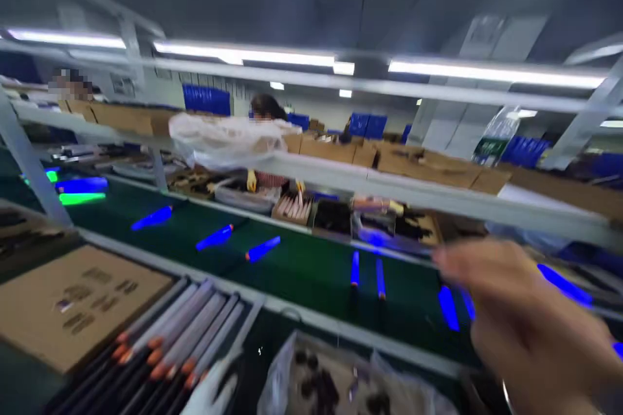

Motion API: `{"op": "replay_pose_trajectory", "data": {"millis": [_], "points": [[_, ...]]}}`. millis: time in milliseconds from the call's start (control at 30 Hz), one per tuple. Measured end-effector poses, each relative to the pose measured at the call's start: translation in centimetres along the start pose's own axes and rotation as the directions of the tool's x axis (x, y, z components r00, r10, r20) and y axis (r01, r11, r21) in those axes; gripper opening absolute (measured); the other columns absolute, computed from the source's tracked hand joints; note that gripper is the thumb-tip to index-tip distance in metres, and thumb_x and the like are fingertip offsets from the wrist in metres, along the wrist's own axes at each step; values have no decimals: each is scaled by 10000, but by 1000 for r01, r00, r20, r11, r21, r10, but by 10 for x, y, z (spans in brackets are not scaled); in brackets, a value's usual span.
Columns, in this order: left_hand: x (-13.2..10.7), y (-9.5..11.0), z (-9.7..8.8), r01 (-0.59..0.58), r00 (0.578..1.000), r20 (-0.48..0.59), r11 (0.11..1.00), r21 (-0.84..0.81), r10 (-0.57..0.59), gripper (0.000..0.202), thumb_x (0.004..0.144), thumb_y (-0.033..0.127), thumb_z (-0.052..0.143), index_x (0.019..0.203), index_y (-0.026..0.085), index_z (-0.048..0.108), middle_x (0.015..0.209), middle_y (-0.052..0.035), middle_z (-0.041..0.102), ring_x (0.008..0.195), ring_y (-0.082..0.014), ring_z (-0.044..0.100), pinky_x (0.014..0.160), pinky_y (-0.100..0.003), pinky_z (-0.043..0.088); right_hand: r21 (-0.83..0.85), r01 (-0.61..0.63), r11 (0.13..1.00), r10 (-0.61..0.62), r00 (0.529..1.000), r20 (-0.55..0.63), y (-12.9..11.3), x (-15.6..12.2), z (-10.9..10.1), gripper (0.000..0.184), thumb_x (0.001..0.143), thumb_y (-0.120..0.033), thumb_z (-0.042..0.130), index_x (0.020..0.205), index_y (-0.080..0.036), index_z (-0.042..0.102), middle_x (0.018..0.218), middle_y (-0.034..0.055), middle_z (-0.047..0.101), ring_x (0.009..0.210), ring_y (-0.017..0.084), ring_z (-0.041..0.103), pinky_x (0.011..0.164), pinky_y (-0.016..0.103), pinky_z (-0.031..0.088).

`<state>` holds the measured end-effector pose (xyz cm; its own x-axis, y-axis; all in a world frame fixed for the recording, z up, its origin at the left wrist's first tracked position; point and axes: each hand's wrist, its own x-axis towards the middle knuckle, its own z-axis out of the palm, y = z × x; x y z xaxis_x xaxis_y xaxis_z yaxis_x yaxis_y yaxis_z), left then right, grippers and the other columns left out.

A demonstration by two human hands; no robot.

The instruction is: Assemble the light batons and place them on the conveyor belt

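My right hand [530,318] is blurred at the lower right, raised over the edge of a green conveyor belt [302,272], with its fingers apart and nothing visible in it. Glowing blue tubes with orange tips [263,249] lie on the belt, and the nearest are just beyond my fingers. At the bottom edge, a white glove-like shape [209,392] touches a row of pale tubes with orange tips and dark lower ends [180,331]. I cannot tell whether that shape is my left hand.
A cardboard sheet [82,305] and a plastic bag of dark parts [316,382] sit on my side of the belt. A metal shelf rail [311,165] crosses the view. Beyond it, a co-worker's yellow-gloved hand [251,180] works among trays, with cartons [331,150] behind.
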<state>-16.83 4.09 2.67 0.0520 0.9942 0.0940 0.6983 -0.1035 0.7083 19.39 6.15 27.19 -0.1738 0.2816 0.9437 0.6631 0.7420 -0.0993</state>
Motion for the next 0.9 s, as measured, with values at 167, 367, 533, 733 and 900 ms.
{"op": "replay_pose_trajectory", "data": {"millis": [167, 367, 533, 733, 900], "points": [[-13, -3, 39, 135, 958, 264, 988, -80, -109, 418, 946, 364, 370, 1310, 219, 518, 1373, -36, 550, 1280, -195, 485, 1111, -351, 365, -86, -596, 799, 577, 717, 390, -60, -254, 1, 291, 825, -144, 471, 852, -270, 732, 763, 3, 721, 716, 150, 686, 653, 244, 555], [9, 33, 94, -5, 882, 472, 1000, -21, 14, 434, 927, 310, 349, 1301, 188, 532, 1381, -41, 550, 1285, -153, 475, 1135, -311, 309, -194, -964, 183, 946, 118, 302, -96, -401, 6, 321, 747, -243, 415, 758, -221, 735, 787, 46, 725, 731, 195, 688, 696, 273, 548], [18, 28, 131, -30, 876, 480, 992, 126, -35, 333, 885, 199, 400, 1109, 164, 643, 1195, -103, 664, 1140, -210, 586, 1052, -362, 393, -209, -928, 308, 857, 175, 486, -43, -393, 27, 354, 756, -197, 400, 868, -208, 736, 935, 59, 710, 890, 192, 670, 835, 300, 528], [-3, -12, 81, 79, 953, 263, 959, 273, -154, 318, 929, 201, 346, 1093, 210, 619, 1140, -40, 657, 1069, -137, 588, 978, -240, 420, -270, -802, 533, 788, 355, 502, 32, -407, 94, 453, 740, -204, 421, 1106, -156, 685, 1193, 125, 601, 1147, 255, 562, 1035, 426, 433], [-35, -81, 47, 372, 906, -17, 777, 508, -423, 396, 884, 142, 360, 1247, 106, 513, 1242, -178, 533, 1110, -281, 520, 893, -430, 454, -266, -786, 557, 744, 330, 581, 50, -416, 117, 373, 753, -240, 430, 951, -130, 725, 991, 129, 624, 974, 267, 617, 929, 419, 488]]}}
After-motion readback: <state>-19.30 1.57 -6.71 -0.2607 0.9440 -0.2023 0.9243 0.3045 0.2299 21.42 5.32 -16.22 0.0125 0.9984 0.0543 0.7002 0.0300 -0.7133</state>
